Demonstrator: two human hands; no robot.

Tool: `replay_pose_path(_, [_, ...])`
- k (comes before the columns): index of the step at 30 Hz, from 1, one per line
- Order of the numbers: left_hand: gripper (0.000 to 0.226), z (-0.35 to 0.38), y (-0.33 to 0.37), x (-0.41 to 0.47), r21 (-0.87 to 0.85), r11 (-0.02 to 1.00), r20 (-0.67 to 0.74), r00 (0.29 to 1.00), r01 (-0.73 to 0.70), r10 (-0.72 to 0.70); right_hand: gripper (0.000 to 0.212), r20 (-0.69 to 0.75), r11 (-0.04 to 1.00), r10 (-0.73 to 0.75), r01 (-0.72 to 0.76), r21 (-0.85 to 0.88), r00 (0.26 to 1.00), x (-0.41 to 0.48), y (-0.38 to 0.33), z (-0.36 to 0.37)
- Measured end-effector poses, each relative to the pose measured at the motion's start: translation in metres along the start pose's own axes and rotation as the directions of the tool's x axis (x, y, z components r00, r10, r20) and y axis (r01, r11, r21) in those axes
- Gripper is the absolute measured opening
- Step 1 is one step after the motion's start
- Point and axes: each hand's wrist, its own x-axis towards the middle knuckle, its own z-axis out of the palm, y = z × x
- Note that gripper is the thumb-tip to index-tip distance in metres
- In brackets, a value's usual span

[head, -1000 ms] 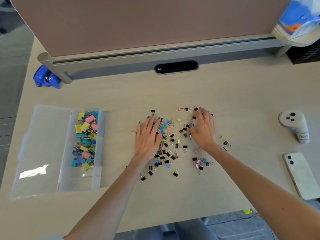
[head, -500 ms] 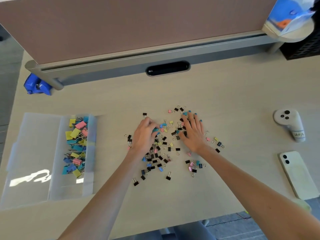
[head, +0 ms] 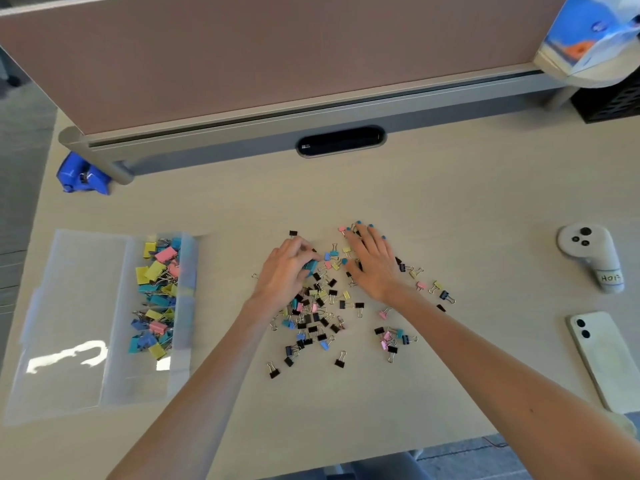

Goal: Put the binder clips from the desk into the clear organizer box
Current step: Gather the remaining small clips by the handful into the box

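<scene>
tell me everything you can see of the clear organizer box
The clear organizer box is frosted see-through plastic, lying flat at the left of the desk. What looks like its lid is folded open to the left, catching glare. The tray holds a heap of yellow, pink, teal and blue binder clips toward its far end; the near end is bare. Only the desk touches it.

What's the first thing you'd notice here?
A scatter of small black and bright binder clips covers the middle of the desk, the left hand curled round a few and the right hand spread flat on others. At the left, a clear organizer box holds bigger bright clips.
</scene>
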Motion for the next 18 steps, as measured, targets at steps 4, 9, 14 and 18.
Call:
replay_pose_path(4, [0.038,-0.004,0.003,-0.003,-0.082,0.997,-0.069,0.998,0.007,-0.012,0.058,-0.106,1.000,0.012,-0.011,0.016,0.994,-0.011,-0.002,0.006])
replay_pose_path(9, [0.039,-0.022,0.007,-0.008,-0.355,0.923,-0.089,0.978,0.148,-0.191,0.058,-0.001,0.997,0.068,-0.068,0.027,0.998,-0.028,-0.013,0.010])
replay_pose_path(14, [0.036,-0.053,0.000,-0.021,-0.688,0.669,-0.017,0.915,0.282,-0.404,0.051,-0.122,0.993,0.044,-0.030,0.119,0.991,-0.033,-0.044,0.008])
replay_pose_path(18, [0.035,-0.078,-0.022,-0.045,-0.779,0.546,0.050,0.897,0.310,-0.439,0.032,-0.088,0.903,0.071,-0.027,0.429,0.994,-0.035,-0.093,0.001])
